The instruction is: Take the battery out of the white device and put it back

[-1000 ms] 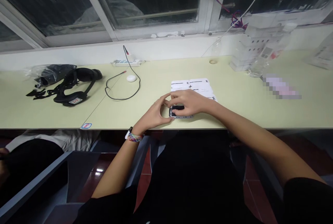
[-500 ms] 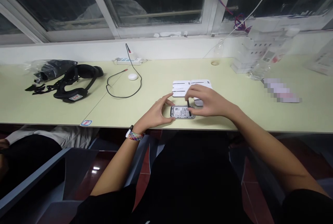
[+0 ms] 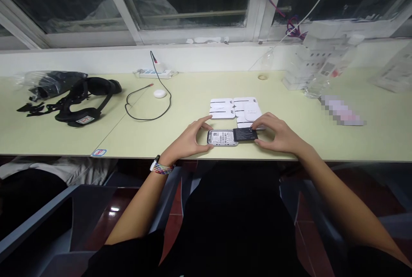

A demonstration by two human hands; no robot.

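Observation:
An opened device (image 3: 222, 137) with a printed label inside lies flat near the table's front edge. My left hand (image 3: 189, 140) grips its left end between thumb and fingers. A flat black battery (image 3: 244, 134) is at the device's right end, its left edge touching or just over it. My right hand (image 3: 278, 134) pinches the battery's right end. Just behind them, several white devices with black stripes (image 3: 222, 112) lie in rows, and a plain white piece (image 3: 252, 112) rests on top of some of them.
A black headset (image 3: 86, 114) and a plastic bag (image 3: 56, 83) lie at the left. A looped black cable (image 3: 146, 119) surrounds a white oval case (image 3: 160, 93). White boxes (image 3: 299, 71) and a clear bottle (image 3: 317, 86) stand at the back right. A person sits at the lower left.
My right hand has moved right and opened out from over the device. The battery, earlier a dark edge in its fingers, now lies flat at the device's right end. The view has shifted slightly.

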